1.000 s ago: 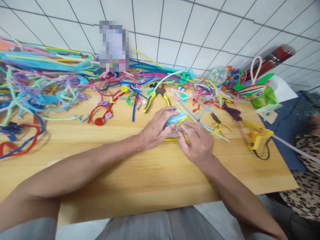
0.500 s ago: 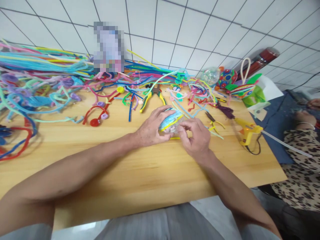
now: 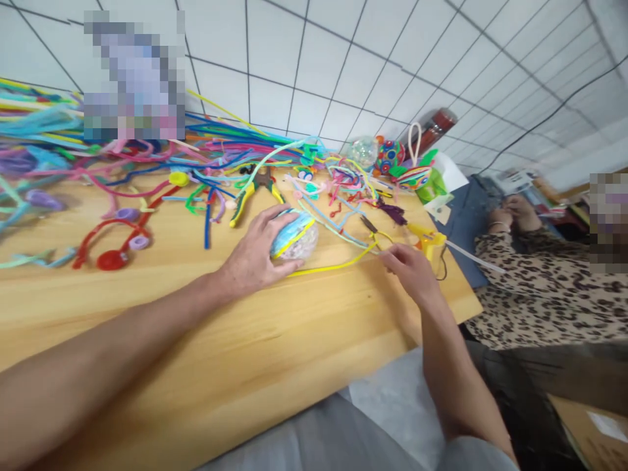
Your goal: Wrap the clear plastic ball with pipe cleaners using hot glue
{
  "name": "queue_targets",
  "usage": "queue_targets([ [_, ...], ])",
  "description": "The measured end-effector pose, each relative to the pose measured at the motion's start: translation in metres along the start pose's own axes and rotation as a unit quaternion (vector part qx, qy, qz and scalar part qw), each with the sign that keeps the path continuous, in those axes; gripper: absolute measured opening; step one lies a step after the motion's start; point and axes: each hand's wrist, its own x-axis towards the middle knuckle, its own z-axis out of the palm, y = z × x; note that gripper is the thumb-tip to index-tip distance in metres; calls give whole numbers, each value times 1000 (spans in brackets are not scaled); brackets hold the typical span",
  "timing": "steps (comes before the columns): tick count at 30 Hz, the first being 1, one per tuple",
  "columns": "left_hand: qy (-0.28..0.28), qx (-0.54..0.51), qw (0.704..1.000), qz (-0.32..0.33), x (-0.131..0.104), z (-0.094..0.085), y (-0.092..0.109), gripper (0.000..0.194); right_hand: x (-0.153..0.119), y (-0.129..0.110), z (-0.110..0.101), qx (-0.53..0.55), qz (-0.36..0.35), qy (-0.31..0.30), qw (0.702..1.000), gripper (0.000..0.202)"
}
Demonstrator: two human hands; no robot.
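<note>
My left hand (image 3: 252, 252) is wrapped around a clear ball (image 3: 301, 245) that is partly covered with light-blue pipe cleaner and crossed by a yellow strip. To the right of it, my right hand (image 3: 415, 271) is raised off the ball with its fingers pinched together; what they hold, if anything, is hidden. A yellow pipe cleaner (image 3: 338, 266) runs from under the ball toward those fingertips. Just beyond my right hand lie small pliers (image 3: 370, 226) and a yellow glue gun (image 3: 432, 245) with a glue stick in its back.
Larger pliers (image 3: 262, 186) lie behind the ball. Piled pipe cleaners (image 3: 235, 147) line the wall. Finished colourful balls (image 3: 390, 154) and a dark red cylinder (image 3: 439, 127) stand at the back right. A co-worker's hands (image 3: 515, 212) rest beyond the table's right edge.
My right hand has left the ball and moved right, toward the glue gun. The left hand keeps its hold on the ball. The view has turned to the right.
</note>
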Motion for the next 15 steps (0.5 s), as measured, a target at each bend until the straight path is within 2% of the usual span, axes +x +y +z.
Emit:
queue_targets([
  [3, -5, 4, 1000, -4, 1, 1, 0, 81, -18, 34, -12, 44, 77, 56, 994, 38],
  [6, -14, 9, 1000, -11, 3, 1, 0, 83, -28, 42, -7, 74, 74, 68, 992, 33],
  [8, -14, 9, 1000, -13, 3, 1, -1, 84, -31, 29, 1, 75, 32, 68, 994, 30],
  [11, -10, 13, 1000, -15, 2, 2, -2, 87, -32, -8, 18, 60, -71, 62, 994, 18],
  [15, -17, 29, 999, -22, 2, 4, -1, 91, -24, -58, 45, 28, -235, 61, 970, 4],
])
